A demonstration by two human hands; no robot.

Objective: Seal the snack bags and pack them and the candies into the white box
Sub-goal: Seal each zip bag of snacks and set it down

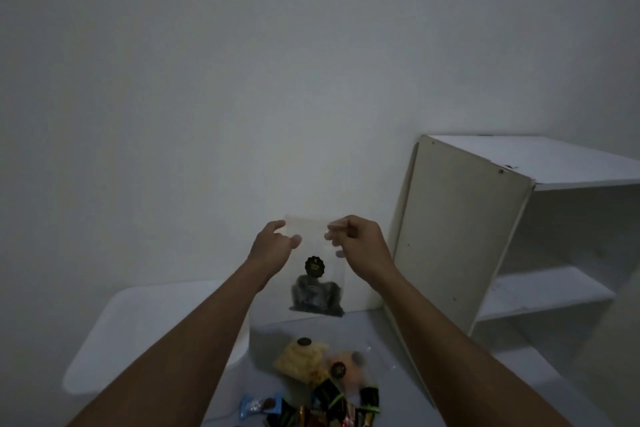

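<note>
we pinch the clear snack bag (316, 274) mid-frame: left hand (273, 246) and right hand (356, 239) on its top corners, seal line level between them.

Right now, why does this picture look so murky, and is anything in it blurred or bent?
Head view: the light is dim and grey, with no glare. The clear bag held up by the left hand and right hand looks soft, its top edge nearly lost against the wall. The wide lens makes the shelf lean. The candies are blurry.
</note>
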